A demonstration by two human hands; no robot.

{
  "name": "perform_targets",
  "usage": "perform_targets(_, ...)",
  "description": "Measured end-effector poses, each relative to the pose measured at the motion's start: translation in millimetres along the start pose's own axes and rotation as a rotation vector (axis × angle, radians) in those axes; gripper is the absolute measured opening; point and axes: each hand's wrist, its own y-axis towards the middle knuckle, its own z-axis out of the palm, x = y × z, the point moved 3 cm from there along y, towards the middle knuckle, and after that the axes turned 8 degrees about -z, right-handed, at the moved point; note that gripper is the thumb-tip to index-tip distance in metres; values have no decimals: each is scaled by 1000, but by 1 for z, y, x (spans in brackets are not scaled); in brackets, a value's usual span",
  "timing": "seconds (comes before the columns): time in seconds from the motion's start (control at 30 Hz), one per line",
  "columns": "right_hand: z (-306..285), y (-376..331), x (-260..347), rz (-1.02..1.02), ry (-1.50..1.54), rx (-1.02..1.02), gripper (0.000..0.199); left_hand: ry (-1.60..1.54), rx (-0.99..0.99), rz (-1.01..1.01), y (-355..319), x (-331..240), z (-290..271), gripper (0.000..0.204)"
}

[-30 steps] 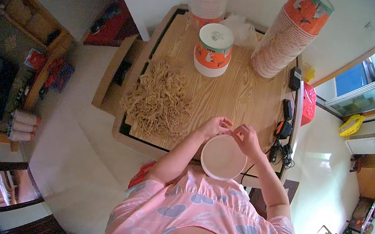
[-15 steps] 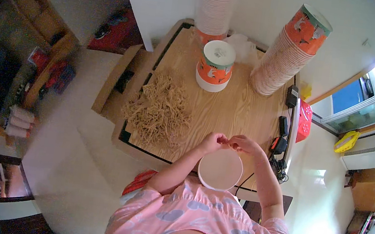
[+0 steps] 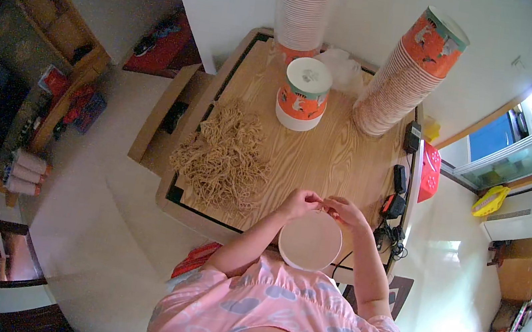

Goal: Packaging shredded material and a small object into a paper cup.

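Note:
A round white paper tub [image 3: 310, 240] rests against my front at the near table edge, its pale round face turned up toward me. At its far rim my left hand [image 3: 302, 202] is closed in a pinch. Close beside it, my right hand [image 3: 344, 212] pinches at the same spot, the fingertips of both hands nearly touching. Whatever lies between the fingers is too small to make out. Left of my hands, a loose heap of tan paper twine [image 3: 227, 157] spreads over the wooden table [image 3: 314, 155].
An orange printed tub [image 3: 303, 96] stands upside down farther back. Behind it are a tall tub stack [image 3: 303, 13] and a leaning stack [image 3: 398, 82], with a clear plastic bag [image 3: 342, 68] between. Black adapters and cables [image 3: 394, 206] line the right edge. An open cardboard box [image 3: 161, 122] sits left.
The fingers of my right hand have shifted a little and spread slightly from the left fingertips. The tub stays almost where it was, and the whole view has moved slightly.

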Motion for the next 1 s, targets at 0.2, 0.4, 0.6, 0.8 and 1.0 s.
perform_targets(0.2,14,-6,-6,-302,-258,-216,13,-100,-39,-77,-2,1,-1,6)
perform_targets(0.4,30,-11,3,-345,-466,-366,12,-177,-58,-81,-2,4,-4,8)
perform_targets(0.6,25,-9,-7,-354,-395,-426,9,-178,-29,-80,-6,-3,-5,8)
perform_targets(0.8,19,-5,-16,-313,-380,-487,10,-175,35,0,-16,-17,-4,11)
perform_targets(1.0,22,-7,-14,-381,-421,-459,8,-178,35,-39,-16,-12,-2,11)
